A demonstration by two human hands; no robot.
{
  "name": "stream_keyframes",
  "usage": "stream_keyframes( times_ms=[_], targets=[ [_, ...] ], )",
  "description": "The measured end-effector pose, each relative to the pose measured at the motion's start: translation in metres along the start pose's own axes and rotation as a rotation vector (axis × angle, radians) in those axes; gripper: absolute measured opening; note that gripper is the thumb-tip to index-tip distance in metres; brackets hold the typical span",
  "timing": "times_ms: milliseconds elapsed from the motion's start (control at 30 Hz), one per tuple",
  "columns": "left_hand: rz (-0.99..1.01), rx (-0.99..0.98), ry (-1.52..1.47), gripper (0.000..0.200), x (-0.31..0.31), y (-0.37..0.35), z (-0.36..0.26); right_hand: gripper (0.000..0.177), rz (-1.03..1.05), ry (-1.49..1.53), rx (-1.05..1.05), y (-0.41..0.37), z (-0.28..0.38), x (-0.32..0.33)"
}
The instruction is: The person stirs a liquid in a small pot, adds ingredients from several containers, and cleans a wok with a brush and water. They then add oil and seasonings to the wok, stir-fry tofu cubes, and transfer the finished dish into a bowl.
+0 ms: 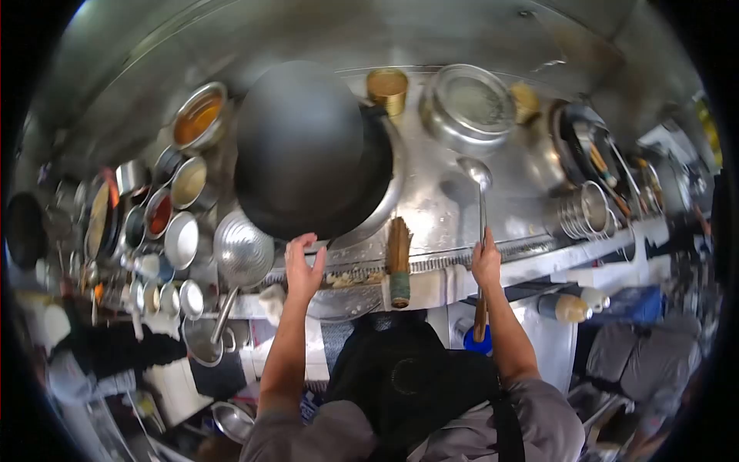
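A large black wok point(308, 169) sits on the stove at centre left, its inside dark and blurred. At its near edge is my left hand point(303, 266), fingers apart; whether it touches the rim I cannot tell. My right hand point(486, 262) is wrapped round the long handle of a metal ladle point(476, 171), whose bowl is above the steel counter. Between my hands lies a bamboo brush point(399, 258) with a green-wrapped end, partly over a striped cloth point(439, 286). A perforated metal strainer point(244, 249) rests left of the wok.
Bowls of sauces and seasonings point(159, 212) crowd the left. Behind stand an open tin point(387, 88) and a lidded metal pot point(471, 104). Another wok with utensils point(589, 146) and stacked metal rings point(586, 209) are right. Bottles point(570, 307) lie below the counter edge.
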State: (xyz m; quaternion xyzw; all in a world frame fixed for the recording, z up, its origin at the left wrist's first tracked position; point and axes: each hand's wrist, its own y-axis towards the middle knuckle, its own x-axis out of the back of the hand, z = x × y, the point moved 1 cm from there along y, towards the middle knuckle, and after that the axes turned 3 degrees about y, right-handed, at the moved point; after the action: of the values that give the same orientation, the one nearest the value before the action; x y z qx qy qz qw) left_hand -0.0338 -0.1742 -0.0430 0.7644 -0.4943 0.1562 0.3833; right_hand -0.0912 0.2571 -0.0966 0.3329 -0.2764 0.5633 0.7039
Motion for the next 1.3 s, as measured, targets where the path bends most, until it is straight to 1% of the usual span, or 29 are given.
stream_keyframes(
  times_ms=[33,100,167,233,300,367,400,467,500,533,600,633,667,700,767,833,867,933,967,1000,1033,1067,1100,1133,1167,1200,1233,1267,1300],
  targets=[
    [0.091,0.02,0.087,0.036,-0.005,0.002,0.001,0.045,-0.038,0.027,-0.027,0.011,0.018,0.011],
    [0.14,0.0,0.158,0.034,-0.013,0.004,0.004,0.043,-0.21,0.036,0.066,0.057,0.034,0.023],
    [0.173,0.025,0.145,0.035,-0.019,0.003,0.002,0.041,-0.176,0.063,-0.078,0.118,0.055,0.037],
    [0.173,0.04,0.175,0.04,-0.021,0.006,-0.005,0.04,-0.234,0.037,-0.103,0.182,0.046,0.028],
    [0.094,-0.031,0.194,0.044,-0.027,0.012,-0.017,0.036,-0.201,-0.068,-0.253,0.246,0.026,0.007],
    [0.067,-0.083,0.188,0.046,-0.035,0.027,-0.054,0.03,0.049,-0.302,-0.161,0.318,-0.035,-0.046],
    [0.094,-0.088,0.125,0.046,-0.043,0.04,-0.074,0.03,0.044,-0.288,-0.171,0.318,-0.027,-0.042],
    [0.137,-0.188,0.029,0.035,-0.07,0.075,-0.111,0.029,0.159,1.04,-0.689,0.31,-0.009,-0.043],
    [0.155,-0.257,-0.027,0.03,-0.09,0.095,-0.128,0.029,0.252,1.351,-0.679,0.299,-0.015,-0.047],
    [0.18,-0.284,-0.082,0.029,-0.114,0.116,-0.143,0.03,0.351,1.658,-0.644,0.285,-0.022,-0.051],
    [0.249,-0.295,-0.153,0.027,-0.174,0.159,-0.161,0.032,0.24,1.465,-0.577,0.237,0.007,-0.03],
    [0.295,-0.276,-0.17,0.029,-0.211,0.179,-0.163,0.034,0.254,1.441,-0.582,0.221,0.01,-0.029],
    [0.319,-0.174,-0.227,0.035,-0.252,0.195,-0.167,0.034,0.259,1.455,-0.5,0.207,0.009,-0.032],
    [0.347,-0.064,-0.281,0.042,-0.292,0.207,-0.172,0.033,0.256,1.513,-0.464,0.195,0.004,-0.038],
    [0.349,0.05,-0.309,0.058,-0.36,0.227,-0.19,0.032,0.246,1.508,-0.46,0.181,0.003,-0.038],
    [0.512,0.112,-0.469,0.061,-0.392,0.241,-0.221,0.031,0.212,1.4,-0.328,0.182,-0.018,-0.049],
    [0.516,0.125,-0.468,0.061,-0.406,0.242,-0.235,0.031,0.219,1.397,-0.341,0.187,-0.036,-0.063],
    [0.518,0.496,-0.479,0.054,-0.428,0.238,-0.254,0.04,-0.186,0.733,0.236,0.202,-0.066,-0.081],
    [0.381,0.382,-0.415,0.046,-0.435,0.233,-0.258,0.04,-0.162,0.738,0.247,0.199,-0.067,-0.078],
    [0.237,0.279,-0.343,0.039,-0.446,0.227,-0.257,0.045,-0.226,0.559,0.211,0.189,-0.066,-0.074],
    [0.046,0.191,-0.254,0.032,-0.484,0.217,-0.245,0.05,-0.283,0.384,0.189,0.18,-0.061,-0.067],
    [0.399,0.347,-0.604,0.031,-0.445,0.222,-0.267,0.051,-0.166,0.389,-0.044,0.167,-0.058,-0.054],
    [0.609,0.359,-0.69,0.03,-0.436,0.22,-0.266,0.053,-0.025,0.379,-0.257,0.154,-0.049,-0.033],
    [0.443,-0.112,-0.386,0.028,-0.431,0.21,-0.26,0.055,-0.014,0.333,-0.32,0.143,-0.041,-0.014],
    [0.647,0.043,-0.533,0.03,-0.38,0.211,-0.276,0.047,0.034,0.293,-0.369,0.138,-0.032,0.009],
    [0.437,-0.216,-0.523,0.026,-0.349,0.196,-0.273,0.041,-0.09,0.285,-0.195,0.124,-0.049,0.006],
    [0.433,-0.448,-0.363,0.023,-0.317,0.186,-0.26,0.046,-0.016,0.342,-0.312,0.112,-0.003,0.042],
    [0.547,-0.35,-0.312,0.021,-0.273,0.182,-0.253,0.048,-0.123,0.278,-0.198,0.1,-0.001,0.043],
    [0.665,-0.26,-0.284,0.02,-0.226,0.173,-0.244,0.051,-0.155,0.215,-0.025,0.09,0.014,0.052]
  ],
)
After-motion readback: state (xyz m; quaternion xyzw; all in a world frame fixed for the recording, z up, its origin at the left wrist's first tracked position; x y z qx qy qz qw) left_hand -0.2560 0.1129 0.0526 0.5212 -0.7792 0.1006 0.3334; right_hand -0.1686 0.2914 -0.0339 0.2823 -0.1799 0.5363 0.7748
